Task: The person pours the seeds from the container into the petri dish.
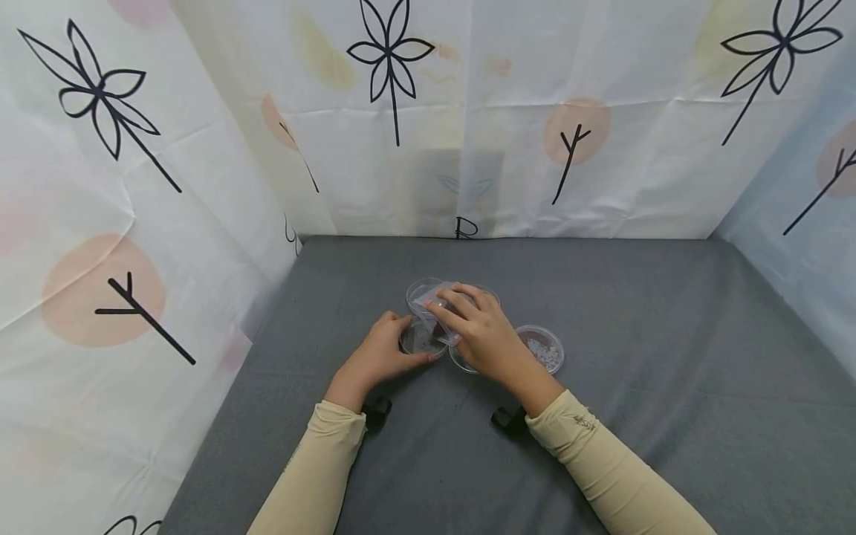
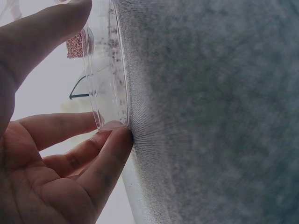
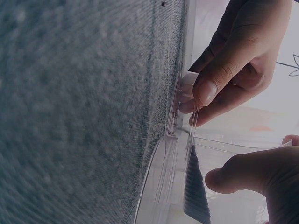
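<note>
Clear round plastic dish [image 1: 420,342] on grey cloth [image 1: 602,446]
The left hand [image 1: 381,349] grips it; above it, the right hand [image 1: 487,331] pinches a transparent plastic bag [image 1: 429,294] with reddish grains [image 2: 74,45].

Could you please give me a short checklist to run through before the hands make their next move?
1. Left hand holding the clear dish: ok, between thumb and fingers.
2. Dish base down on the grey cloth: ok, as the left wrist view shows.
3. Right hand holding the clear bag: ok.
4. Bag's mouth open: cannot tell; the fingers partly cover the bag.
5. Dish of white pieces upright: ok, beside the right wrist.
6. Right hand not touching the half-hidden dish: cannot tell.
</note>
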Motion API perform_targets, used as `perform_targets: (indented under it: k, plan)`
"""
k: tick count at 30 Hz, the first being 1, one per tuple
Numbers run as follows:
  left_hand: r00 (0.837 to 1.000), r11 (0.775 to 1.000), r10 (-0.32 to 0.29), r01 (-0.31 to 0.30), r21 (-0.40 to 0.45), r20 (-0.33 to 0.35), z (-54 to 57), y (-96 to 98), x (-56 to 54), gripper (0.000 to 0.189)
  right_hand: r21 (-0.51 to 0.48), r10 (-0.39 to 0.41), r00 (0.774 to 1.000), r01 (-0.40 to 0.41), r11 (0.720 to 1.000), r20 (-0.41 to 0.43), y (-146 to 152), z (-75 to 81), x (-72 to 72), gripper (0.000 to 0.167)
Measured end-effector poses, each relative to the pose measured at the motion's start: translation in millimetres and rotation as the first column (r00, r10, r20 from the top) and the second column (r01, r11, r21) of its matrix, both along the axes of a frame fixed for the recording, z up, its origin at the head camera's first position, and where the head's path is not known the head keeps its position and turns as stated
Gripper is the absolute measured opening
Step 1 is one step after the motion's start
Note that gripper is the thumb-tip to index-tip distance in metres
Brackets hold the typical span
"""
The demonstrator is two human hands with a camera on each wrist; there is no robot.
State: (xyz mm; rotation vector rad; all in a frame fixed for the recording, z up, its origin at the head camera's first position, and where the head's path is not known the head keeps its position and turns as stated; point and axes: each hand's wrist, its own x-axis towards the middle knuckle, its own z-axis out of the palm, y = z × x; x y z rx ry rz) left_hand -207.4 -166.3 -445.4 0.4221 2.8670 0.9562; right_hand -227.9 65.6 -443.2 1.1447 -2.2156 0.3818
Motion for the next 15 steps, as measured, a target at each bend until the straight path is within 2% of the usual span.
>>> perform_targets:
  k: [15]
  plan:
    - [1.0,1.0,0.007,-0.007,0.007,0.012,0.1,0.0,0.1,0.075,-0.001,0.001,1.0,-0.001,1.0,0.013,0.3,-0.6,-0.3,0.078]
